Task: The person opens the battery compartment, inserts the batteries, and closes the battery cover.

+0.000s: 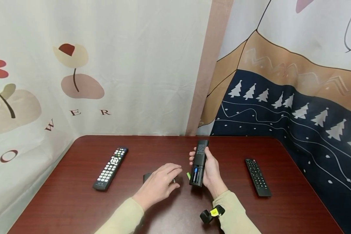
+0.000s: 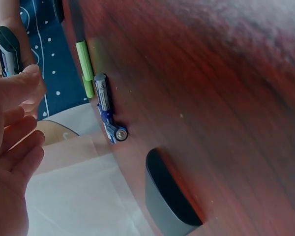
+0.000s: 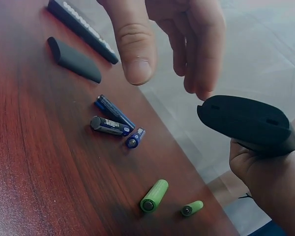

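Observation:
My right hand grips a black remote control, its back facing up and its battery compartment uncovered. A blue battery is visible inside that compartment. To the left of the remote, my left hand hovers over the table with fingers loosely extended, thumb apart and nothing held. Below it lie blue batteries, partly hidden in the head view. Two green batteries of different sizes lie nearer the held remote. A dark, smooth cover-like piece rests on the table beyond the blue batteries.
A black remote with white buttons lies on the left of the reddish-brown table. Another black remote lies on the right. Printed curtains hang behind the table and along its right side.

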A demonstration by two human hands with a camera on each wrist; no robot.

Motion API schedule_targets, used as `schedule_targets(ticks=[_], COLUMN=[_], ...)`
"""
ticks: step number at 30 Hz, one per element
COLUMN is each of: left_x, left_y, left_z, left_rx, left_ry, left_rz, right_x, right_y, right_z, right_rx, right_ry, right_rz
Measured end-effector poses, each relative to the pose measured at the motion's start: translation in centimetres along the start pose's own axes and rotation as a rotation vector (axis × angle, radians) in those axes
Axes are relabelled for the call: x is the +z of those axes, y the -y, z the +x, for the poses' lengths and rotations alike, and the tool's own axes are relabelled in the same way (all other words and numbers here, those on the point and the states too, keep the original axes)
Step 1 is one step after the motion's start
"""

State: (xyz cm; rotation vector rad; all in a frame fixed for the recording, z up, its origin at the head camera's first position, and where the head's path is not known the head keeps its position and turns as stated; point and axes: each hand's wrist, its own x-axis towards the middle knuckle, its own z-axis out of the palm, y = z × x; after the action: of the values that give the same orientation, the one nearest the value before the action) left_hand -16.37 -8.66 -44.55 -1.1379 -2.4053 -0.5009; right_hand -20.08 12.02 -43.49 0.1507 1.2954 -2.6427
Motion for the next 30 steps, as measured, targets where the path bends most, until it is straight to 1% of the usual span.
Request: schedule_targets(ticks=[7,14,24,30], left_x=[0.2,0.2,0.2,0.1], left_y=[0.7,1.2,1.8,2.1], left_z=[-0.4,-0.7,-1.0,-1.1], left_rx=[0.003,-0.023,-0.074,-0.078], left_ry=[0.022,0.031,0.111,0.152], left_rz=[0.014,0.019,0.025,0.030], right_x=[-0.1,-0.3,-0.3,-0.4], right_y=[0.0,-0.1,-0.1,-0.1], right_z=[0.0,0.0,-0.1,-0.1], right_rx=[0.002,0.007,0.012,0.015], right_ry=[0.003,-0.005,-0.001,-0.004], right_rz=[-0.024,-0.025,-0.012,-0.023])
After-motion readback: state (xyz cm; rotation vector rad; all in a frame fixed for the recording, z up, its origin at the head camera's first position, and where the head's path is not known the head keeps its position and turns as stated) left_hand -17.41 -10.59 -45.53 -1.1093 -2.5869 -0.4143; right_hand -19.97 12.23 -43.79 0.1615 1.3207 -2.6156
